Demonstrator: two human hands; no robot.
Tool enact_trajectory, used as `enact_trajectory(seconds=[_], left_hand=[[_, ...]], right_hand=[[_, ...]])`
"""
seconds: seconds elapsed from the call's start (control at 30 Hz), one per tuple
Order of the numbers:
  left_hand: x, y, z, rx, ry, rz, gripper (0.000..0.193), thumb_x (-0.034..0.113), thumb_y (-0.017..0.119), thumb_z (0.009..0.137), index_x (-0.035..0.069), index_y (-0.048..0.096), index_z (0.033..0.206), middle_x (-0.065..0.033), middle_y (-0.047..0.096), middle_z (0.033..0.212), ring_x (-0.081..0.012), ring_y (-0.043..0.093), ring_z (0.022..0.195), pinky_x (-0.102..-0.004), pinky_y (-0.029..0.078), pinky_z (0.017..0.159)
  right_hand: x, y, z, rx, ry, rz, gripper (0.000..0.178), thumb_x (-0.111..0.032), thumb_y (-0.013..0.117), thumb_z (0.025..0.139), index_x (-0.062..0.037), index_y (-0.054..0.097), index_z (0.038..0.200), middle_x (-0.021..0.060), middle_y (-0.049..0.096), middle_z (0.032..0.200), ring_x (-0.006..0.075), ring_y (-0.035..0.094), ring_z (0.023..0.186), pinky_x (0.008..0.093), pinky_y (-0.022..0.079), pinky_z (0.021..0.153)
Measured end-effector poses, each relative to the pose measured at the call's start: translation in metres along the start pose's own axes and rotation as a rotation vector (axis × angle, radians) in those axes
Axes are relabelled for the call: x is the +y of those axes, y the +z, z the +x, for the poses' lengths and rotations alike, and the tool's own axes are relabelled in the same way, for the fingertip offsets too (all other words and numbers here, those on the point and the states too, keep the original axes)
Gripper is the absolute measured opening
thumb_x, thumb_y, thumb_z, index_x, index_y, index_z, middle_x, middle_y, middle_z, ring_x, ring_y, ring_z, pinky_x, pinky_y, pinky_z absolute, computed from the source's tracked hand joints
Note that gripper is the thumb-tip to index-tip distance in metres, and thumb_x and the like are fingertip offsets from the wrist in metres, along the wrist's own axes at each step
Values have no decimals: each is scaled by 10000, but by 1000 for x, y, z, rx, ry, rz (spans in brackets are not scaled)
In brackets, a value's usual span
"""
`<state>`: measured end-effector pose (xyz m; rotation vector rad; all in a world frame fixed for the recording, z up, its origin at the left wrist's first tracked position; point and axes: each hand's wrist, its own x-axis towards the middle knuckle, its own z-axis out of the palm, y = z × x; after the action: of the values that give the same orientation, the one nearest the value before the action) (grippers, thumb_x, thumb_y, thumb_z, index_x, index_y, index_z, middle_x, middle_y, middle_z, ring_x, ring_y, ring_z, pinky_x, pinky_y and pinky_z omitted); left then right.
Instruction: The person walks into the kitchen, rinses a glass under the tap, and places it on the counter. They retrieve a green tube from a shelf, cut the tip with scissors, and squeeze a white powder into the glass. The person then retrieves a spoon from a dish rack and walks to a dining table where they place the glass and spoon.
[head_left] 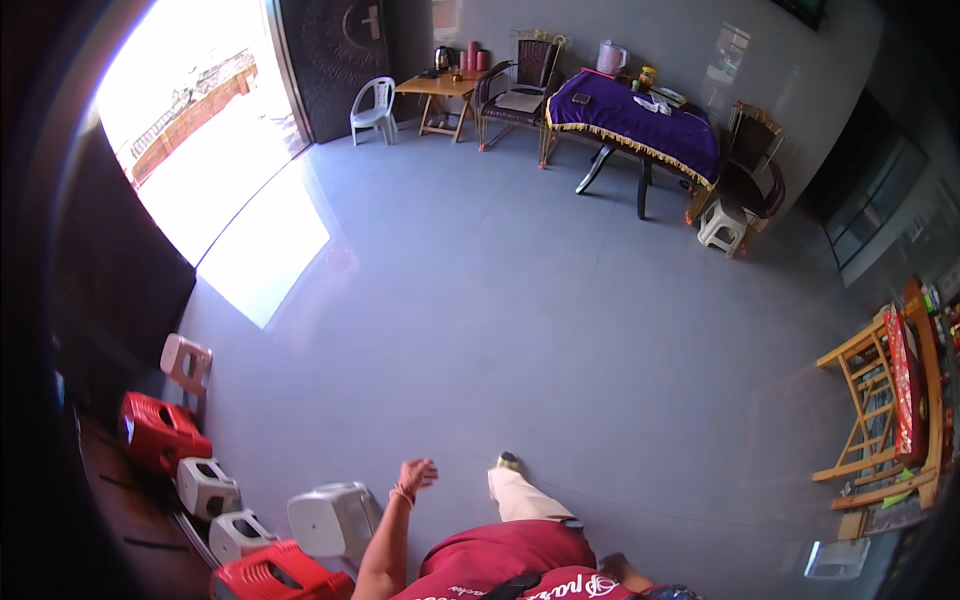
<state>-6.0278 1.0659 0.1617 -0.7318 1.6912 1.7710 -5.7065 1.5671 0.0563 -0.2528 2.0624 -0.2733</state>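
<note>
Our left hand, fingers loosely bent and part open, hangs to the right of the pale-grey, square-topped plastic stool on the smooth grey floor. We cannot tell whether our right hand, farther right of that stool, is open or closed. A glossy red plastic stool stands on that stool's near side.

The floor under you looks smooth and glossy; the white stool nearest you is smooth plastic, and the red stools are shiny plastic. Across from you, the purple cover is fringed cloth, and the small brown table looks wooden. Your shirt is matt cloth.
</note>
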Motion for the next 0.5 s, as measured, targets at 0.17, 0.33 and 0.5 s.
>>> enact_trajectory(seconds=[0.17, 0.33, 0.5], left_hand=[[11, -30, 39, 167, -236, 6, 344, 288, 561, 814, 12, 552, 1020, -162, 631, 884, -282, 632, 755, -398, 507, 653], [41, -56, 124, 199, -492, -100, 258, 204, 505, 837, -4, 556, 980, -165, 625, 826, -309, 628, 740, -427, 516, 609], [111, -108, 189, 314, -598, -187, 212, 181, 506, 823, 3, 567, 919, -167, 628, 802, -310, 628, 724, -424, 514, 587]], right_hand=[[-34, -308, 187, 290, 458, 875, 179, -196, 526, 737, -76, 569, 611, 89, 589, 584, 212, 573, 498, 349, 440, 447], [-48, -585, 312, 680, 142, 954, 137, -178, 554, 778, -82, 625, 844, 5, 573, 596, 94, 533, 487, 250, 419, 432], [-147, -748, 389, 614, -100, 943, 193, -220, 533, 745, -127, 651, 867, 40, 633, 663, 155, 604, 563, 289, 486, 572]])
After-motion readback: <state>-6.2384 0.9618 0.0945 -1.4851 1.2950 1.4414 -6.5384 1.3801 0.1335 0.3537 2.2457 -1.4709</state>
